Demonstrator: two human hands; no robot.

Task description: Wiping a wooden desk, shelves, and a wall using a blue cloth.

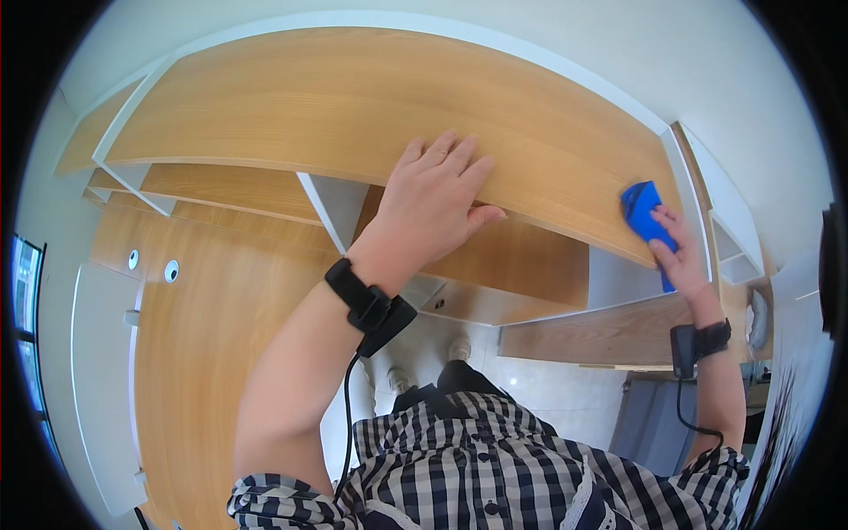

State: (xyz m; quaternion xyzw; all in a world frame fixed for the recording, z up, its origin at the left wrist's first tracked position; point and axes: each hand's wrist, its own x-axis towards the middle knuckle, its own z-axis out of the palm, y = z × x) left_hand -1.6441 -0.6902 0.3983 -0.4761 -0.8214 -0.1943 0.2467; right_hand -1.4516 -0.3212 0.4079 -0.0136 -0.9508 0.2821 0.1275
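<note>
My left hand (430,199) rests palm down on the front edge of a wood-grain shelf board (318,99), fingers spread over its top and the thumb at the edge. It holds nothing. At the right end of the same board, my right hand (681,255) grips a folded blue cloth (642,209). Part of the cloth lies on the board near the white side panel (676,165), and a corner hangs below my palm. Each wrist wears a black strap with a small box and a cable.
Lower compartments with a white divider (324,205) sit under the board. A long wooden desktop (212,344) with round cable grommets (171,271) extends on the left. On the right are a white open cabinet (732,245), a wooden surface (596,334) and a grey panel (652,417) below.
</note>
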